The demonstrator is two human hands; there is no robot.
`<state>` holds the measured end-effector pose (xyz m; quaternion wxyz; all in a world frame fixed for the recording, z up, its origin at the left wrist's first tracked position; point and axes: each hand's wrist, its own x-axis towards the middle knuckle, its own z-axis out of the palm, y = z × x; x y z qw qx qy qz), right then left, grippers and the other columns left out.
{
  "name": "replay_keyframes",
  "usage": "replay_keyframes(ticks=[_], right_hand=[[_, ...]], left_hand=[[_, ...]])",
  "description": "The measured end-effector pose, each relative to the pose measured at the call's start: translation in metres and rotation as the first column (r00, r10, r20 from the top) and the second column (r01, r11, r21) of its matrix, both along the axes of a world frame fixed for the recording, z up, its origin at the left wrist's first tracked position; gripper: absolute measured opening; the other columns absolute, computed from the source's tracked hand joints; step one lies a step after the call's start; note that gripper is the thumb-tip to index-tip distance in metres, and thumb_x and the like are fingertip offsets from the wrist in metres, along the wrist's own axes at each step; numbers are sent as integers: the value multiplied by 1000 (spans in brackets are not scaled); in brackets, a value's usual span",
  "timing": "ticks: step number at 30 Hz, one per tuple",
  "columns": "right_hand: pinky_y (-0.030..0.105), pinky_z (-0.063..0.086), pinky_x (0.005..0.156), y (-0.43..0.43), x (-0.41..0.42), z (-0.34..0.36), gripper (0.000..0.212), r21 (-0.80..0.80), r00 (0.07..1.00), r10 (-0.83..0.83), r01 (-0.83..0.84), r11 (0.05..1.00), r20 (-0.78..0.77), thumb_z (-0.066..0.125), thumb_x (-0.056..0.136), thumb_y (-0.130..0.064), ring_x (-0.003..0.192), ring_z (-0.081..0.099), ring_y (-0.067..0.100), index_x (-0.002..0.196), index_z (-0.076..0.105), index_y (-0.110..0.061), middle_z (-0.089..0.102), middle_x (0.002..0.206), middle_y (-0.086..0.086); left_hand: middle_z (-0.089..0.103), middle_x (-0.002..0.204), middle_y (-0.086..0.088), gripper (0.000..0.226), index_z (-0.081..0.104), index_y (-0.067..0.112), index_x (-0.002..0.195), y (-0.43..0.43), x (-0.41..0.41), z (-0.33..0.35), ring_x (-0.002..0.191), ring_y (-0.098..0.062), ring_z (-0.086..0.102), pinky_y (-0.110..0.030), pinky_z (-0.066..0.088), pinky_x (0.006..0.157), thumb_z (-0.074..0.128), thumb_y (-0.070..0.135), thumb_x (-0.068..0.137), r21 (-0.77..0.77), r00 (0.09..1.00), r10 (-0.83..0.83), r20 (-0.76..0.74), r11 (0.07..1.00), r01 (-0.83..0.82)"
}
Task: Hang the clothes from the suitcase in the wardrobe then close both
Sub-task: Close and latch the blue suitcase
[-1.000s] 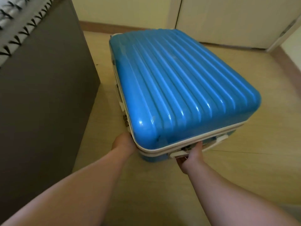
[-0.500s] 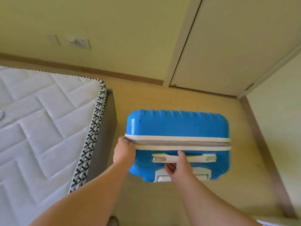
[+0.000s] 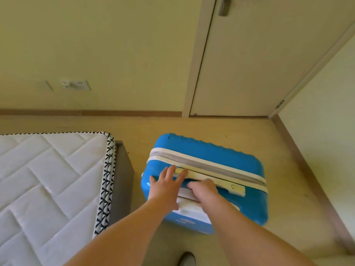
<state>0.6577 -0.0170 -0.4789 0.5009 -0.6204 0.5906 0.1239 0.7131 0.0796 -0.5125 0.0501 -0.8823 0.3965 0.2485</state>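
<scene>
Floor (image 3: 292, 169), left hand (image 3: 166, 187) flat, right hand (image 3: 206, 193) gripping suitcase (image 3: 221, 155)

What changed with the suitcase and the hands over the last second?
The blue suitcase went from lying flat to standing on end. The left hand left the corner and now rests spread on top, touching the carry handle. The right hand keeps gripping that handle. The zip stays closed.

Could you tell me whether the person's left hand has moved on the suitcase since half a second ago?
Yes. The left hand left the left corner of the suitcase and moved right onto its white carry handle, fingers spread flat.
</scene>
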Motion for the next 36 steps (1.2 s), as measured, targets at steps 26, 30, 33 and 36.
replay_keyframes(ticks=[26,30,33,36], right_hand=[[55,9,115,-318,30,-31,112,-431,856,268,-464,774,-441,72,70,-51,145,5,25,149,-5,-32,5,157,-7],[54,6,116,-353,8,-35,112,-425,887,170,-364,829,-430,72,73,-49,147,-5,27,150,-9,-31,-1,158,-6],[55,4,115,-389,-19,-35,113,-418,892,105,-306,856,-439,72,74,-49,147,-8,29,150,-10,-31,-2,159,-4],[56,3,115,-428,-58,-37,114,-419,899,23,-225,880,-436,73,72,-49,147,-8,29,149,-10,-31,-2,159,-5]], left_hand=[[7,154,3,117,-6,26,149,-381,118,-3,139,-33,19,-48,43,97,78,41,71,-12,767,-638,65,768,640],[9,154,4,113,-4,26,150,-436,105,-3,140,-32,19,-48,42,100,76,44,72,-29,674,-737,51,673,739],[9,154,3,113,-3,26,150,-484,77,-1,141,-32,18,-51,40,102,77,42,72,-38,614,-788,49,612,790],[9,154,2,110,-1,29,149,-532,37,2,141,-33,17,-54,38,102,78,39,72,-40,547,-837,27,546,837]])
